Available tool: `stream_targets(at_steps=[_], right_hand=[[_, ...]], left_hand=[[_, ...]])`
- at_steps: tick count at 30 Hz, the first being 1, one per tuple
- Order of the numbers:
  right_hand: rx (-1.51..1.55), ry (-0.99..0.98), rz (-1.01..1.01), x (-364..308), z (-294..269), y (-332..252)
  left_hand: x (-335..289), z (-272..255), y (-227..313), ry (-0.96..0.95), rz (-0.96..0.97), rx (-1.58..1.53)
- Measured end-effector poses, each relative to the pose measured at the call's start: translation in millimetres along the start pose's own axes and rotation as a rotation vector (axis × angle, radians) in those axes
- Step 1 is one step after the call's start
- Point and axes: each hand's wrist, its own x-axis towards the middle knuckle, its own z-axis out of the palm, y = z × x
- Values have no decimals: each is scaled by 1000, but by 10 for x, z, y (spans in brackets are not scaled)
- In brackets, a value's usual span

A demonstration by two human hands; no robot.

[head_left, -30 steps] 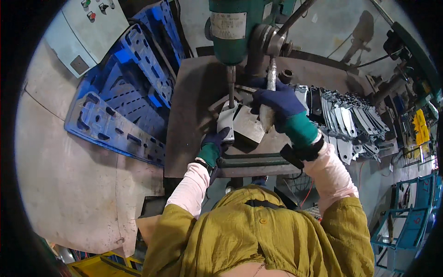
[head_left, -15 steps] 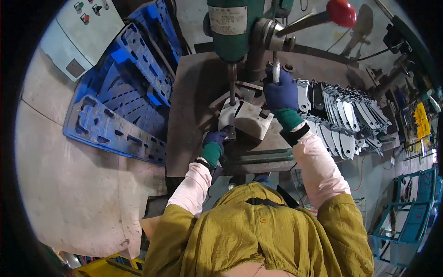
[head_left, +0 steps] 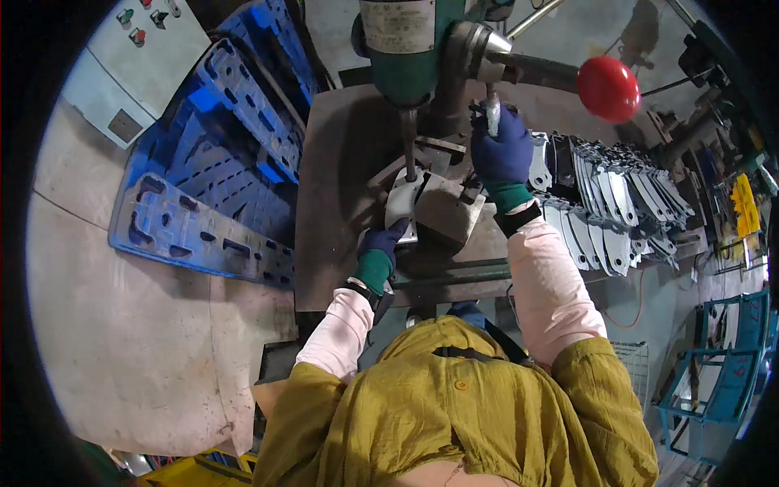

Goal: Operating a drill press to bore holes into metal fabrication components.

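A green drill press stands at the far middle, with its spindle pointing down onto a silvery metal plate. That plate lies beside a grey metal block on the work table. My left hand, in a dark blue glove, grips the plate's near end. On the right, my right hand, gloved alike, is wrapped round a feed lever of the press. Another lever ends in a red ball knob. The spindle's tip meets the plate's far end; whether it cuts in, I cannot tell.
Rows of similar metal plates are stacked on the table's right side. Blue plastic pallets stand left of the table, below a grey control box. A blue metal rack is at the far right.
The press levers have turned; the red knob has swung nearer and lower. My right hand has shifted slightly right with its lever. My left hand stays at the plate.
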Motion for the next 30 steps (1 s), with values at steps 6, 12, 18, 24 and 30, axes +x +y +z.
stream_targets(at_steps=[6,12,18,24,30], right_hand=[[-34,54,-187,28,2,193],[-84,25,-222,237,134,353],[-116,28,-331,943,235,887],[-153,-12,-382,1101,159,723],[226,-189,-5,537,260,754]], left_hand=[[-172,123,97,-77,-4,-135],[-436,199,368,15,-100,-47],[-578,327,460,96,-64,60],[-799,419,626,180,-46,-18],[-542,307,392,30,189,-46]])
